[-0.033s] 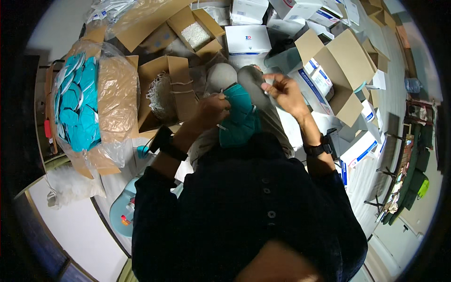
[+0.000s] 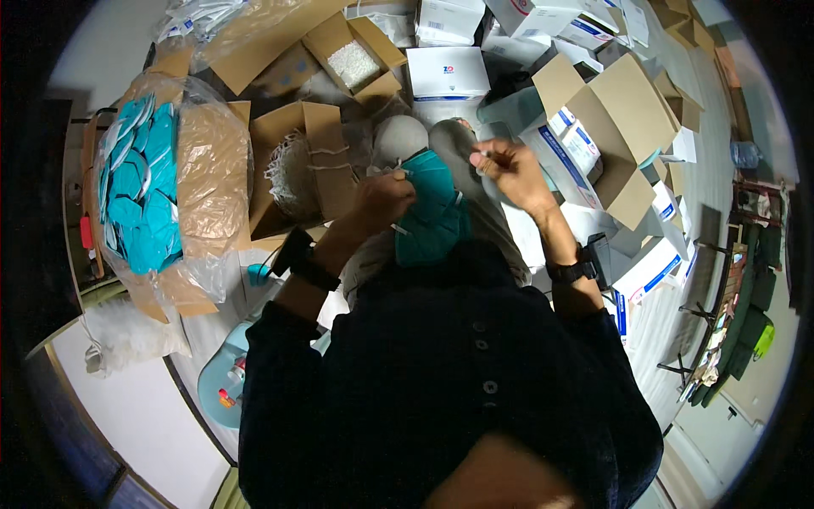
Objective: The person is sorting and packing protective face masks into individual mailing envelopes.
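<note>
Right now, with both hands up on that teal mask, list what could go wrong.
1. The left hand grips the teal face mask while the right hand pulls something thin off to the side, likely its strap; a hard tug might snap it or tear it loose.
2. The mask is held in mid-air over the lap; a slip could drop it among the open cardboard boxes on the crowded floor.

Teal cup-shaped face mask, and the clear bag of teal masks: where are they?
teal cup-shaped face mask [image 2: 432, 212], head view, its domed front.
clear bag of teal masks [image 2: 144, 187], head view, on the masks inside.
</note>
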`<move>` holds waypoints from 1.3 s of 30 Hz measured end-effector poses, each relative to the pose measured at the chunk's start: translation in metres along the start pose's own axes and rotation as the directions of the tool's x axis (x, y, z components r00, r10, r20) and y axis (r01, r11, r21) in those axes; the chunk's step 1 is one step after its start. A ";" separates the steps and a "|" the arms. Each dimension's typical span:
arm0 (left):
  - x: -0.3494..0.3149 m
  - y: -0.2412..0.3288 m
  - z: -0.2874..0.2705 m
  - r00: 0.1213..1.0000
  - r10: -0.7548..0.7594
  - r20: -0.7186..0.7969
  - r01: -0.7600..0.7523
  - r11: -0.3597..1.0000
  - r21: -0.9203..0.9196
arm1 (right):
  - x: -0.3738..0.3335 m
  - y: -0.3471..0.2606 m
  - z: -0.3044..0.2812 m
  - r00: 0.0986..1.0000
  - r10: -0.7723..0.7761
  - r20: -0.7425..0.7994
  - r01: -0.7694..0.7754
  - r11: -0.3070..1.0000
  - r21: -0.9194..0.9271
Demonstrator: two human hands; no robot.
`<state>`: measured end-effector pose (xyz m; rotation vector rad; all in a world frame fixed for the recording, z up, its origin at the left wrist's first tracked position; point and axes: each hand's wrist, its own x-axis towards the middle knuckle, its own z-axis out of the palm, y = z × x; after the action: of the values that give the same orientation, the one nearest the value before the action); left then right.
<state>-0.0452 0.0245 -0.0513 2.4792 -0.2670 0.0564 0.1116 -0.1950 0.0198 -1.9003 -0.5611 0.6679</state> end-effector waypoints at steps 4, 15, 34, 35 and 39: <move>0.006 -0.002 0.005 0.949 -0.189 -0.252 0.109 0.948 -0.298 | -0.002 0.020 0.000 0.987 0.161 0.029 -0.157 0.983 -0.100; 0.038 0.042 0.017 0.801 -0.177 -0.572 -0.028 0.943 -0.331 | 0.010 -0.013 0.030 0.990 0.138 -0.019 -0.124 0.935 0.331; 0.065 0.020 -0.037 0.864 -0.497 -0.080 0.238 0.542 -0.806 | 0.011 -0.034 0.009 0.910 -0.200 -0.364 0.296 0.927 0.230; 0.066 0.024 -0.040 0.880 -0.474 -0.026 0.241 0.492 -0.837 | 0.012 -0.033 0.009 0.911 -0.189 -0.367 0.295 0.920 0.258; 0.067 0.039 -0.040 0.921 -0.389 0.013 0.165 0.362 -0.917 | 0.015 -0.031 0.009 0.916 -0.126 -0.381 0.264 0.905 0.334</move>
<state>0.0132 0.0068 0.0107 1.3277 0.2113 0.0145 0.1138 -0.1675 0.0419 -1.5209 -0.3560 0.2644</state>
